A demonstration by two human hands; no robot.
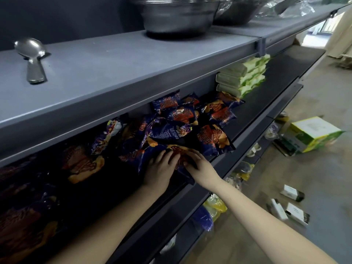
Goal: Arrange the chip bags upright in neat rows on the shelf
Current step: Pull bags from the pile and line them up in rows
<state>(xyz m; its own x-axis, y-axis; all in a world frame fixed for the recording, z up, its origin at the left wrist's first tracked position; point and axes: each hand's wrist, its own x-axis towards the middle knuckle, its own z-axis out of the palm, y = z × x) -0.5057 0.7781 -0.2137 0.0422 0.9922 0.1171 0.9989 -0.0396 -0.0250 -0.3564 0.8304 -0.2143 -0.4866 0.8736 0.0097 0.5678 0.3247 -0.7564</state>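
Several dark blue and orange chip bags [182,119] lie jumbled on the middle shelf [253,115], some leaning, some flat. More bags [82,164] stand in shadow to the left. Both hands are on one bag [146,151] lying near the shelf's front edge. My left hand [159,168] lies on its left part with fingers spread over it. My right hand [198,164] grips its right end with curled fingers.
Green packets [242,77] are stacked at the right of the same shelf. The top shelf [114,60] carries a metal spoon [32,58] and steel bowls [177,14]. A green and white carton [312,134] and small boxes [291,193] lie on the floor. Lower shelves hold yellow packets [215,204].
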